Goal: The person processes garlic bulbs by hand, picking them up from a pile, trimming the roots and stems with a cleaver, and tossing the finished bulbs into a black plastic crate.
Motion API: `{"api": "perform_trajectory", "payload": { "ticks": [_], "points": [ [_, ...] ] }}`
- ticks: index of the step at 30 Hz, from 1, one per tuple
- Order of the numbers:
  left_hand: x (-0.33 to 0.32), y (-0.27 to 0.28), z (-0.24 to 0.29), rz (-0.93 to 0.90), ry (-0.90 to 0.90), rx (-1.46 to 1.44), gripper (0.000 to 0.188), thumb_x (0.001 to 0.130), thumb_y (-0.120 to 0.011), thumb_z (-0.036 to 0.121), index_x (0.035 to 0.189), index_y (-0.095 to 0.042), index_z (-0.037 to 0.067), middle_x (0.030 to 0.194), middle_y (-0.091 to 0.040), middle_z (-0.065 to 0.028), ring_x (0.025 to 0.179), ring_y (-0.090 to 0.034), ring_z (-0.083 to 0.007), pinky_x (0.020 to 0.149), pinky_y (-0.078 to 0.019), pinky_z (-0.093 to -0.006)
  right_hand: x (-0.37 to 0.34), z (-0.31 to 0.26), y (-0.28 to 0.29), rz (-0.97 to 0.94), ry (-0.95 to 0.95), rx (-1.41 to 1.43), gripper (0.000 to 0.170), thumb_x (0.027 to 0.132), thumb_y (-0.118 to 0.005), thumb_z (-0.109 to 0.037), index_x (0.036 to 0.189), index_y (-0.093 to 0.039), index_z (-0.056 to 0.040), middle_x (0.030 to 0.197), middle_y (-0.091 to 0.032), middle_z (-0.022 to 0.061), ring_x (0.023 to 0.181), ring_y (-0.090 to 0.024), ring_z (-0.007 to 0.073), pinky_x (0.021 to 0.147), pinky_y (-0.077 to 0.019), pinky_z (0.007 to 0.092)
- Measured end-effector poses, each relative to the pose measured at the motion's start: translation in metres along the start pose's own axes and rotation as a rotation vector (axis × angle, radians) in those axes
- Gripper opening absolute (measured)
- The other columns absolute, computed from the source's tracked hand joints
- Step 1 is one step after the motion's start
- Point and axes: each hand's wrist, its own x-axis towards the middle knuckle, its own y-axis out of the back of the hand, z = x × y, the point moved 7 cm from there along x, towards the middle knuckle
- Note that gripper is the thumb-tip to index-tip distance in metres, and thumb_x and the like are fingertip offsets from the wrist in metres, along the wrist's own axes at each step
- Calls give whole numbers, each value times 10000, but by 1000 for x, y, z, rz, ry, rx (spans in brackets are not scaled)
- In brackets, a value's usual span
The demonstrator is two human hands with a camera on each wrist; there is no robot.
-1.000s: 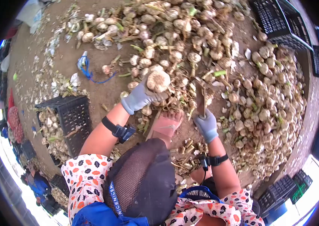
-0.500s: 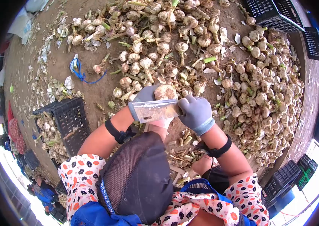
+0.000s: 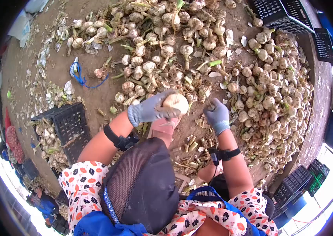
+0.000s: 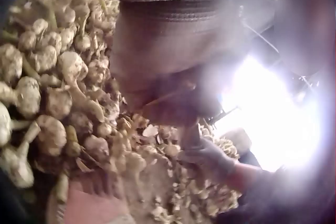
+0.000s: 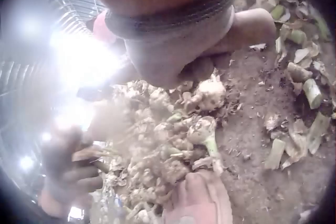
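In the head view, the gloved left hand [image 3: 150,108] grips a large pale garlic bulb [image 3: 176,103] above a sandaled foot [image 3: 164,126]. To its right, apart from the bulb, the gloved right hand [image 3: 217,116] has its fingers curled round a knife [image 3: 209,103], seen nearly edge-on, so little of the blade shows. The left wrist view has the left glove [image 4: 173,50] large and blurred, with the right hand [image 4: 207,158] beyond. In the right wrist view, the right glove [image 5: 163,56] hides the knife, and the left hand [image 5: 79,176] is blurred.
Stemmed garlic [image 3: 166,51] lies on the ground ahead, and a heap of garlic bulbs [image 3: 269,103] is at the right. A black crate [image 3: 70,126] with garlic stands at the left, another crate [image 3: 284,16] at the upper right. Cut stems [image 3: 192,146] lie near the feet.
The knife, flat across the left wrist beside the bulb half a second ago, has moved right and away with the right hand. The left hand has turned the bulb, which stays in its grip.
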Motion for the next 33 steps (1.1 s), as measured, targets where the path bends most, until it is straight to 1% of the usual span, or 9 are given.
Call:
{"api": "perform_trajectory", "payload": {
  "ticks": [5, 9, 13, 17, 20, 21, 23, 25, 33],
  "points": [
    [-3, -15, -2, -114, -234, 1107, 285, 634, -707, 182, 915, -670, 208, 974, -603, -6, 922, -551, -283, 765, -472, -384, -10, -22, -5, -155, 30, 309, 144, 737, -620, -150, 790, -549, -37, 684, -564, 142, 612, -559, 315, 592, -458, 354],
    [-7, -21, 5, -113, -400, 846, 226, 606, -643, 116, 826, -670, 164, 966, -603, -4, 821, -566, -274, 692, -475, -383, -21, -77, 4, -174, 301, 314, 132, 737, -619, -142, 782, -545, -42, 651, -552, 149, 589, -544, 336, 572, -452, 368],
    [-27, -28, 47, -165, -379, 910, 247, 599, -631, 83, 831, -669, 159, 930, -594, -29, 818, -573, -275, 716, -477, -382, 0, -16, -41, -133, 8, 30, 159, 747, -571, -190, 839, -582, -62, 788, -612, 200, 747, -578, 414, 667, -485, 424],
    [-29, 27, -18, 55, 159, 809, 555, 704, -634, 86, 1244, -532, 165, 1166, -512, -173, 1087, -520, -323, 911, -447, -389, -33, 35, -52, -125, -205, 231, 228, 732, -611, -182, 923, -615, -57, 762, -635, 162, 708, -613, 317, 674, -487, 360],
    [-8, 15, 80, 239, -501, 299, 638, 729, -598, 104, 1344, -428, 118, 1400, -365, -139, 1311, -327, -291, 1100, -225, -390, -46, 47, -76, -162, -235, 348, 267, 730, -634, -175, 964, -623, -45, 731, -635, 120, 675, -608, 218, 659, -479, 317],
    [-1, 35, 94, 338, -671, 841, 652, 766, -588, 165, 1372, -363, 78, 1429, -343, -130, 1275, -390, -304, 1056, -304, -434, -44, 44, -79, -162, -188, 353, 278, 730, -644, -168, 976, -625, -40, 715, -631, 99, 663, -596, 169, 650, -473, 298],
    [12, 92, 60, 552, -146, 309, 646, 833, -551, 356, 1365, -356, 47, 1386, -406, -166, 1202, -480, -339, 981, -396, -451, -49, 34, -73, -167, -181, 354, 278, 737, -644, -163, 986, -625, -41, 715, -628, 90, 654, -594, 158, 646, -474, 291],
    [19, 145, -6, 588, 528, 984, 683, 853, -497, 504, 1346, -371, 48, 1278, -508, -194, 1106, -551, -360, 904, -455, -454, -53, 39, -72, -196, -264, 480, 297, 735, -654, -160, 1003, -622, -35, 731, -632, 91, 651, -596, 164, 648, -476, 293],
    [34, 112, -55, 354, 729, 1264, 579, 793, -628, 238, 1305, -368, 158, 1250, -449, -200, 1026, -582, -374, 819, -489, -470, -47, 25, -75, -287, -220, 304, 296, 701, -656, -247, 873, -569, -23, 701, -599, 167, 657, -582, 311, 629, -459, 372]
  ]
}}
